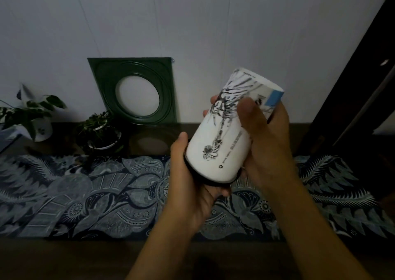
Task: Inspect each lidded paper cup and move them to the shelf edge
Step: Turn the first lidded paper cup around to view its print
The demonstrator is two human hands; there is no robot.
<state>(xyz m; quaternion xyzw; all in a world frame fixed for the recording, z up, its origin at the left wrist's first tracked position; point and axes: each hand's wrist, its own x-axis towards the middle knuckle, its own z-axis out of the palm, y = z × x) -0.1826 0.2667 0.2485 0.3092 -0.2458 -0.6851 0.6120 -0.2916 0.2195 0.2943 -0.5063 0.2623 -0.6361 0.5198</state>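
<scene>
A white paper cup [222, 149] with black ink drawings and a blue patch near its base is held in the air above the shelf, tilted, base up and to the right. Its black lid [205, 182] points down and left. My left hand [190, 185] cups the lid end from below. Around the cup's upper half goes my right hand [265, 138], thumb across the front. No other cup shows in the head view.
A blue patterned cloth [102, 196] covers the dark wooden shelf [64, 258]. Two potted plants [100, 132] [32, 119] stand at the back left. A green square frame with a round hole [134, 91] leans on the white wall. A dark post [354, 91] rises at right.
</scene>
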